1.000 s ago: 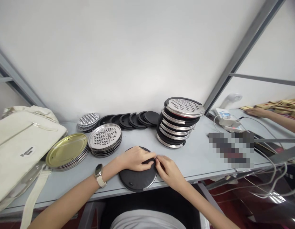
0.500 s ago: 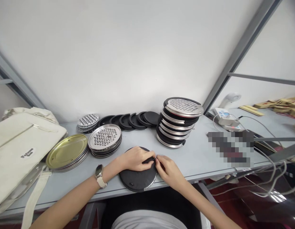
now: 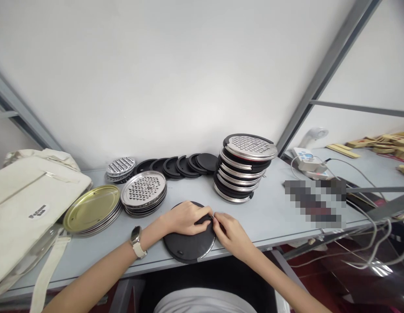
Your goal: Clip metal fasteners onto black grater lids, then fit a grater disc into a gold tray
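Observation:
A round black disc (image 3: 188, 245) with a silvery strip along its right rim lies at the table's front edge. My left hand (image 3: 188, 217) rests over the disc's top, fingers curled and closed at its upper right edge. At that same edge my right hand (image 3: 229, 230) pinches the rim with thumb and forefinger. The two hands' fingertips nearly meet, and they hide that part of the rim. Behind stands a tall stack of black and silver discs (image 3: 242, 176), topped by a perforated metal plate (image 3: 250, 145).
Perforated metal plates (image 3: 145, 189) and gold-coloured discs (image 3: 92, 208) are stacked at the left, beside a cream bag (image 3: 35, 208). Overlapping black rings (image 3: 172, 167) lie along the wall. A white device (image 3: 306, 158) with cables, a blurred patch and wooden pieces (image 3: 384, 145) are at the right.

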The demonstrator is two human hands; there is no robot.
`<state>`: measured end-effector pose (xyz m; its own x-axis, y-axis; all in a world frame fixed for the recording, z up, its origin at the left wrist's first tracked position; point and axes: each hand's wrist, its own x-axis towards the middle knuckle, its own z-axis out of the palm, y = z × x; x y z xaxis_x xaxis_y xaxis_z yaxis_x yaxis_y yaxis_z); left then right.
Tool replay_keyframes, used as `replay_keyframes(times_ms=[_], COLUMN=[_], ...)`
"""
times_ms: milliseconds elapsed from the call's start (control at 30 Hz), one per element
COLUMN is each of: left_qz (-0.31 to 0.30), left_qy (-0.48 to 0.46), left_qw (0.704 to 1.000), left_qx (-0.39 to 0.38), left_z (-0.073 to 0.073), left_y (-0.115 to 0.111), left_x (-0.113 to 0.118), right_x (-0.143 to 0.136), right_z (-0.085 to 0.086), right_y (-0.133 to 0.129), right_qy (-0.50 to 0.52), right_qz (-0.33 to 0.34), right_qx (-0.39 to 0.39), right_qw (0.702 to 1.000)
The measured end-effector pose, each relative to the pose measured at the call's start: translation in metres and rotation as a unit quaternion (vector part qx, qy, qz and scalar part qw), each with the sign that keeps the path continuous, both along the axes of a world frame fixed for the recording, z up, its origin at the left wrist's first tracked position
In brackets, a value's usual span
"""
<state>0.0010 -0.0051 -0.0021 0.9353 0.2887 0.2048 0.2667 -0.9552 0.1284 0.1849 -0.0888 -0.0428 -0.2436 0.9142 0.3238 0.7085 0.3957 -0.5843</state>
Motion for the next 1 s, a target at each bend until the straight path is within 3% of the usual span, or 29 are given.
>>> replay_keyframes(times_ms=[633,1000], left_qz=[0.012,0.062], left_qy=[0.018,0.001], left_qw=[1.000,0.998], left_qx=[0.015,0.003], left_z=[0.0018,-0.0002], left_y=[-0.0007,-0.0015], left_x=[0.0001,0.0021], right_x=[0.0001,0.0002], right_z=[-0.0012,-0.0020], right_y=[0.0006,0.0009], right_qy=[0.016,0.012], right_qz=[-0.002,-0.005], right_qx=[-0.005,0.004], right_qw=[1.000,1.000])
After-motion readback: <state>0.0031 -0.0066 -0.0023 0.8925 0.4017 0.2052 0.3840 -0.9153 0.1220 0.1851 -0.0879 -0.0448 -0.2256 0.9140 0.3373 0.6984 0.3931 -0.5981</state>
